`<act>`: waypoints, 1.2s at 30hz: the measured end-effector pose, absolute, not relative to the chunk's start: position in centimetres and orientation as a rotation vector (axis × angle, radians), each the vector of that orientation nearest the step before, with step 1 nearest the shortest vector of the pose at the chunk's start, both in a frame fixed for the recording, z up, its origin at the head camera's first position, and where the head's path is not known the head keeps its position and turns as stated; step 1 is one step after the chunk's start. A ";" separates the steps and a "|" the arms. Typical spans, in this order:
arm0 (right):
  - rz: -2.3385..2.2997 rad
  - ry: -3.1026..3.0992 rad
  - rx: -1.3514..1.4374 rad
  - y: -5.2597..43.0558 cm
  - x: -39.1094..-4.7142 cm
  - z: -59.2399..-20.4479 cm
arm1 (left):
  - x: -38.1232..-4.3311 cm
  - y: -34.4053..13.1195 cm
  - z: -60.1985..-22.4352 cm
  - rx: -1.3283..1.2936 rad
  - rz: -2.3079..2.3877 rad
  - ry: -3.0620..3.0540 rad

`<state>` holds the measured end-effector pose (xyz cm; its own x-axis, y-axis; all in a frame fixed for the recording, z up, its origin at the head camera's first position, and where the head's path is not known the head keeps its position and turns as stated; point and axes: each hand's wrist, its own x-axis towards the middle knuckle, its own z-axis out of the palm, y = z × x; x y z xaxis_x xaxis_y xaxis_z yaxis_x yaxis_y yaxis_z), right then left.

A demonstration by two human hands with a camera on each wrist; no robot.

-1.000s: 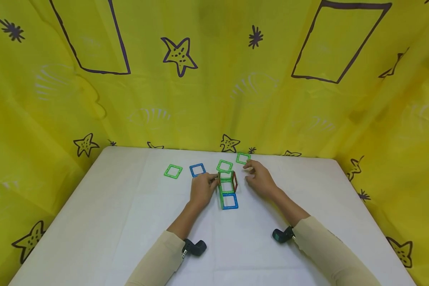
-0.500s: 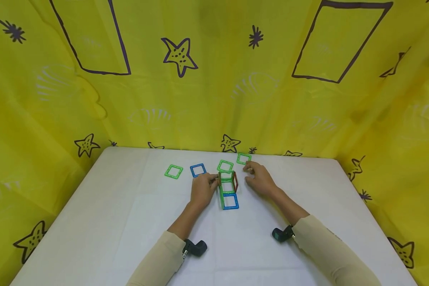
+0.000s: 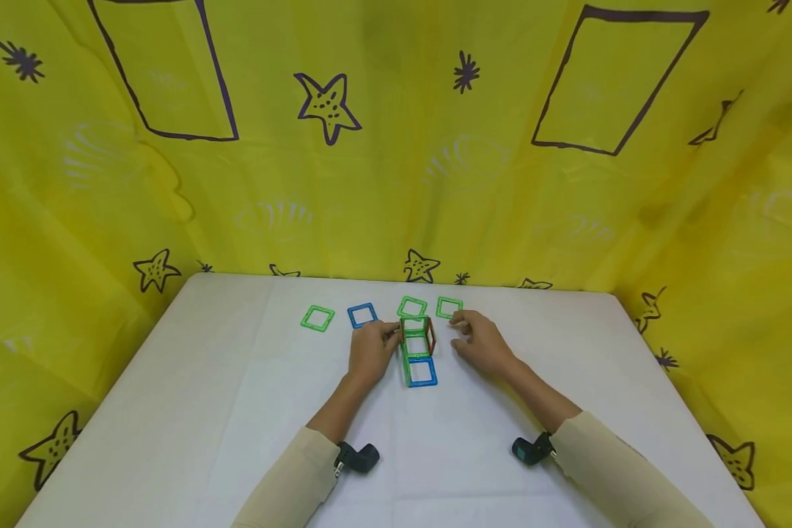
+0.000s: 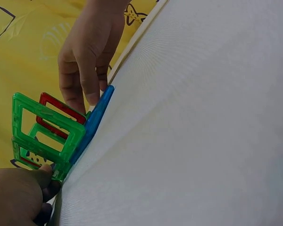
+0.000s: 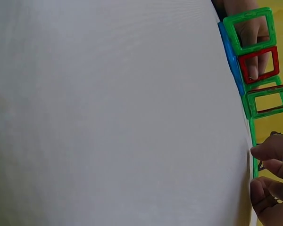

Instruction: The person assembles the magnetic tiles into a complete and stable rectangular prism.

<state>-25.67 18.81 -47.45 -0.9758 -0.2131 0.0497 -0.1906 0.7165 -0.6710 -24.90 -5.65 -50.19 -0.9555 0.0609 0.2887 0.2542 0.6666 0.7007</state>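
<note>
1. Head view: a yellow curtain with dark outlined stars and four-sided shapes fills the back and both sides.
2. Below it spreads the desk, covered in white; everything else lies on it or above it.
3. Two beige sleeves reach in from the near edge, one on each side.
4. The left hand is at the left side of the joined frames; its grip pinches them between thumb and finger, low on one side, as the left wrist view shows.
5. The right hand is to the right; its grip is loose, fingers gently bent and thumb well apart from the index finger; a fingertip touches a green frame at its near right corner; whether the thumb touches it too, I cannot tell.
6. The joined frames stand mid-desk between the hands; green and red squares rise upright, and a blue square lies flat at the near end.
7. A black device sits at the left wrist; its twin at the right.
8. Smallest, three other loose squares lie flat: a green square just behind the joined frames; a blue tile near the left hand; a green tile farther left.
</note>
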 end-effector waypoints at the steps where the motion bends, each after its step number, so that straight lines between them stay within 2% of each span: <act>1: -1.134 2.886 -0.335 18.8 -25.6 -47.5 | -24.9 -5.7 -50.2 -0.253 -1.165 -2.641; 10: -1.283 2.915 -0.289 19.8 -27.2 -48.0 | -25.0 -5.7 -50.4 -0.246 -1.201 -2.642; 18: -1.231 2.950 -0.227 20.2 -29.5 -48.5 | -25.1 -5.7 -50.5 -0.239 -1.181 -2.653; 36: -1.119 2.973 -0.222 20.2 -30.4 -48.4 | -25.0 -5.8 -50.4 -0.246 -1.182 -2.637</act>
